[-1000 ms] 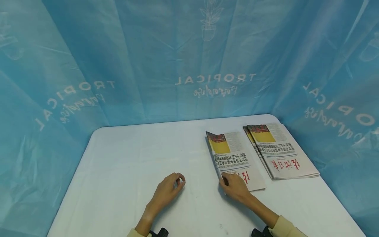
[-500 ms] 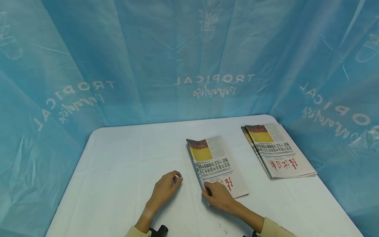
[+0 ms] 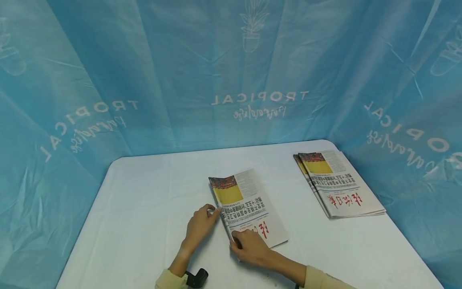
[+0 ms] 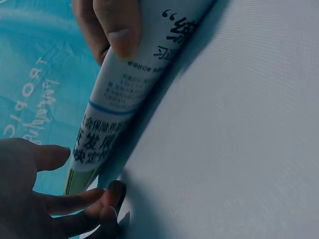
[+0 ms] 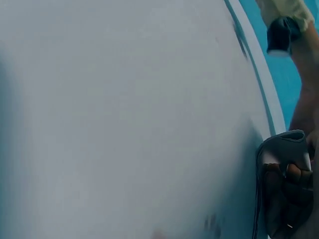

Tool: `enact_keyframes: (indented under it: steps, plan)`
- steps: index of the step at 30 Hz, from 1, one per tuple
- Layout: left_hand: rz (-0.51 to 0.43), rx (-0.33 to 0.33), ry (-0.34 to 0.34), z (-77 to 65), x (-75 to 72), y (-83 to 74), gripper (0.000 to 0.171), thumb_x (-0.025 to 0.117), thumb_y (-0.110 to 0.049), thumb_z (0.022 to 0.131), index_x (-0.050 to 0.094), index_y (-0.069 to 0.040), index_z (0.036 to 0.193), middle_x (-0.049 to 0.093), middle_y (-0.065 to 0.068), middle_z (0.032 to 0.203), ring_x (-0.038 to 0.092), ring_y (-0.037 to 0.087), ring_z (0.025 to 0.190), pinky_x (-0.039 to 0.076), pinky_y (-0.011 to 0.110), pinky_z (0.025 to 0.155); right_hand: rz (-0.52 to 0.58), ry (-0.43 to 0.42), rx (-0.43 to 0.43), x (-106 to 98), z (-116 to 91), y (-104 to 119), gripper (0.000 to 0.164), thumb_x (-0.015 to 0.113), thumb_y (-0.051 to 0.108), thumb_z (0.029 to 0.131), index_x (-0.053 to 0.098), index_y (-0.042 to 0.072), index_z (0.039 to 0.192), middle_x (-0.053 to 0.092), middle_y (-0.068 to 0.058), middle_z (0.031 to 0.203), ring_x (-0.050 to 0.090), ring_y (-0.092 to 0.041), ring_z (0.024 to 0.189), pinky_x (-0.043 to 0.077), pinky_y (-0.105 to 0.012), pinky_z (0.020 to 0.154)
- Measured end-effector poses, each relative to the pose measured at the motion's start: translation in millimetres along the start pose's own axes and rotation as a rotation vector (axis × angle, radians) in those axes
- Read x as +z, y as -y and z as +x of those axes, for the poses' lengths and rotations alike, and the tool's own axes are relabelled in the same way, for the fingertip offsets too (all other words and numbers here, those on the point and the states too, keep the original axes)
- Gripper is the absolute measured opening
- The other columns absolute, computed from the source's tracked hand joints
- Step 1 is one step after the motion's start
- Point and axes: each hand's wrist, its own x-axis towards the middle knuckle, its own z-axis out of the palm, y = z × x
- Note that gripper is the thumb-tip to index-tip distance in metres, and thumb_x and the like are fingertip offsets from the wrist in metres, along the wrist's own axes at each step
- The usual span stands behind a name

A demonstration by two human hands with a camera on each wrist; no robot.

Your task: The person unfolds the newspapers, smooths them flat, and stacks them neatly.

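Note:
A folded newspaper (image 3: 243,204) with a red masthead and a yellow picture lies slightly askew in the middle of the table. My right hand (image 3: 250,247) pinches its near left edge, thumb on the printed face. In the left wrist view the right thumb presses the folded newspaper (image 4: 107,107), whose left side is lifted off the cloth. At the left edge, farther up, is my left hand (image 3: 200,224); its thumb and fingers are spread apart around the fold. Dark shading in the right wrist view obscures the right hand (image 5: 289,194).
Several similar newspapers (image 3: 339,184) are stacked at the table's right side. A white cloth covers the table (image 3: 151,188). Blue curtains (image 3: 187,80) with white lettering hang along the back and both sides.
My right hand has drawn the newspaper leftward and nearer, away from the stack. My left hand has shifted slightly, and the newspaper's edge has come up to its fingers.

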Motion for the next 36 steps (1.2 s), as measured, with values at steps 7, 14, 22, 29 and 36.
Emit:
enact_keyframes:
  steps: [7,14,22,29,36]
  plan:
    - [0.007,-0.022,-0.007,0.3,-1.9,-5.4,0.05,0.062,-0.029,0.092,0.057,0.011,0.121,0.053,0.0,0.059,0.044,0.012,0.047,0.03,0.026,0.044,-0.019,0.003,-0.023,15,7,16,0.033,0.057,0.02,0.093,0.041,0.021,0.064,0.031,0.018,0.053,0.025,0.008,0.045,0.02,-0.012,0.042]
    - [0.046,0.023,0.008,2.4,-3.0,-2.6,0.037,0.06,-0.018,0.09,0.058,0.011,0.113,0.05,0.0,0.056,0.045,0.012,0.046,0.03,0.026,0.042,-0.012,0.043,-0.025,14,8,21,0.033,0.054,0.034,0.099,0.047,0.022,0.068,0.034,0.018,0.055,0.029,0.007,0.046,0.024,-0.012,0.043]
    - [0.123,0.055,0.035,9.2,-7.1,3.4,0.042,0.065,-0.021,0.091,0.059,0.008,0.12,0.059,0.0,0.059,0.05,0.013,0.052,0.037,0.033,0.053,-0.02,0.12,-0.131,-7,8,0,0.009,0.06,0.028,0.097,0.065,0.021,0.099,0.057,0.012,0.092,0.05,0.004,0.076,0.044,-0.014,0.067]
    - [0.126,0.031,0.068,10.7,-13.4,5.0,0.05,0.067,-0.021,0.09,0.056,0.008,0.129,0.065,0.001,0.059,0.053,0.014,0.055,0.04,0.044,0.066,-0.253,0.127,-0.146,-27,2,-35,0.052,0.061,0.045,0.094,0.05,0.024,0.14,0.041,-0.006,0.148,0.039,-0.025,0.136,0.032,-0.049,0.11]
    - [0.151,0.0,0.096,10.0,-22.5,13.9,0.059,0.069,-0.02,0.09,0.049,0.013,0.135,0.064,0.0,0.057,0.051,0.012,0.051,0.036,0.035,0.062,-0.304,0.126,-0.163,-43,-7,-69,0.067,0.053,0.054,0.095,0.039,0.018,0.15,0.025,-0.016,0.16,0.023,-0.035,0.147,0.019,-0.057,0.115]
